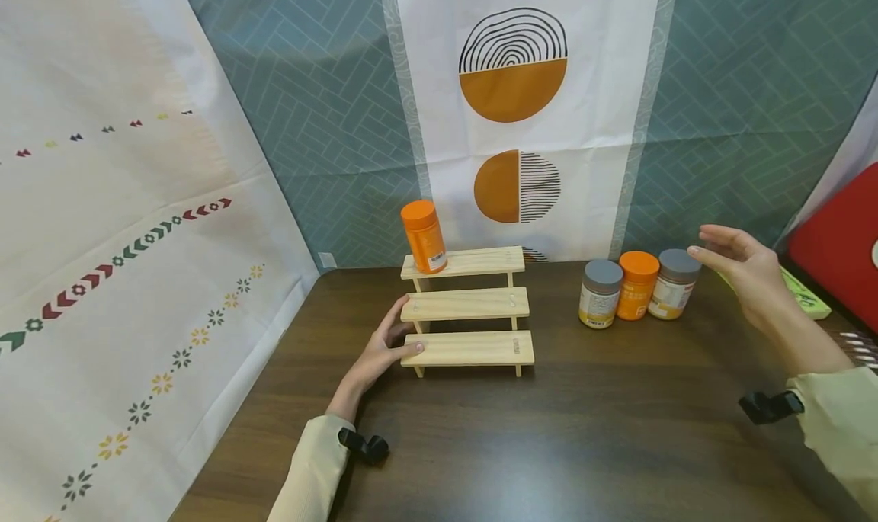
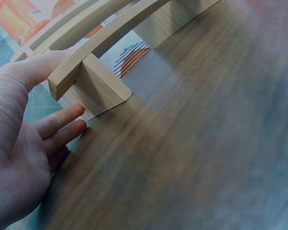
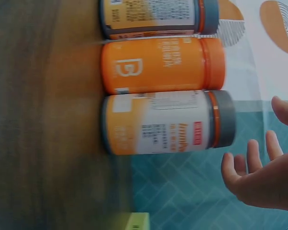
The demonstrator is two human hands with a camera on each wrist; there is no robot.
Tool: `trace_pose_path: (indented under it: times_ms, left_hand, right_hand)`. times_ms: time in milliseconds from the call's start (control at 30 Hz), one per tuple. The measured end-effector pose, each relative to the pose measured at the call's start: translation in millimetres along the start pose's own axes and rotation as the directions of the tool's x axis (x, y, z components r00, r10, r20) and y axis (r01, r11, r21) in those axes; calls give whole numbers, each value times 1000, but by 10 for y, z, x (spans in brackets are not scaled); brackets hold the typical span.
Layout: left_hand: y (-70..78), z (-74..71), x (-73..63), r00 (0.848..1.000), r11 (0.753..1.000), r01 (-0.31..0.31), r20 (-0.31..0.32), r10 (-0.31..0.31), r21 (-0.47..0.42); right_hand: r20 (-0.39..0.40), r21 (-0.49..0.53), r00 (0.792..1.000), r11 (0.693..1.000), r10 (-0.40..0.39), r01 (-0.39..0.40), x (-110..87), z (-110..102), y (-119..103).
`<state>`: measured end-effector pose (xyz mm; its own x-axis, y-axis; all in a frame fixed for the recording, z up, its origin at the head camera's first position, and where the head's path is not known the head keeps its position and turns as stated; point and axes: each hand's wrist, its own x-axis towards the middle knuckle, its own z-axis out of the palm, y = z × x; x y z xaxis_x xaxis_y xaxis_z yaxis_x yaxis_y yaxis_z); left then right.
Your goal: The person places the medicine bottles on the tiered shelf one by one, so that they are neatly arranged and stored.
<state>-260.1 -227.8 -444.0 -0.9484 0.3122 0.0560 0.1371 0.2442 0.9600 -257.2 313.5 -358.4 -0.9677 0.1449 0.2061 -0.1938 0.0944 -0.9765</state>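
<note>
Dark wood table (image 1: pixel 583 438): jar row (image 1: pixel 636 287) at three o'clock. Left hand (image 1: pixel 382 351) holds tiered stand (image 1: pixel 473 304) at nine-o'clock end. Right hand (image 1: pixel 751 282) empty, fingers wide, at two o'clock of nearest grey-lidded jar (image 1: pixel 673 284). Advisable: grasp squarely, lift straight.

Orange jars (image 1: pixel 636 289), grey-lidded jars (image 1: pixel 599 301), pale rack (image 1: pixel 466 348).
Tabletop (image 1: pixel 549 430) dark brown, grained; cloth (image 1: pixel 329 126) teal herringbone and white, ochre-black circles (image 1: pixel 512 95).

you can read no word for certain: the middle orange jar (image 3: pixel 158 81) shows a white logo (image 3: pixel 128 67) and small characters, the right grey-lidded jar (image 3: pixel 158 112) blurred print beside a red patch (image 3: pixel 197 132), the shelved orange jar (image 1: pixel 424 238) a barcode (image 1: pixel 437 261).
</note>
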Motion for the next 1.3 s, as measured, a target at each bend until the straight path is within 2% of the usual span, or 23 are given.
trace_pose_path:
  times_ms: [233, 467, 700, 800, 900, 967, 1067, 1300]
  left_hand:
    - [10, -11, -13, 1000, 1000, -5, -7, 5, 3]
    - [8, -11, -7, 1000, 1000, -5, -7, 5, -3]
    - [13, -7, -5, 1000, 1000, -11, -6, 11, -4]
    - [17, -10, -12, 1000, 1000, -8, -6, 8, -3]
    - [18, -12, -13, 1000, 1000, -2, -10, 2, -9]
    - [12, -14, -9, 1000, 1000, 0, -9, 0, -7]
    - [-2, -10, 0, 1000, 1000, 1, -6, -1, -8]
    - [1, 2, 0, 1000, 1000, 5, -4, -5, -2]
  right_hand:
    - [39, -41, 997, 997, 64, -63, -14, 60, 163]
    - [35, -149, 993, 983, 116, -109, 9, 84, 258]
    - [61, -29, 992, 993, 113, -111, 28, 81, 321]
    - [58, -134, 992, 986, 110, -102, 35, 82, 335]
    - [50, -270, 991, 957, 123, -105, 41, 84, 342]
    - [50, -320, 989, 941, 137, -114, 39, 83, 346]
    - [57, -323, 987, 938, 152, -125, 27, 68, 355]
    - [71, -261, 988, 959, 136, -113, 7, 46, 352]
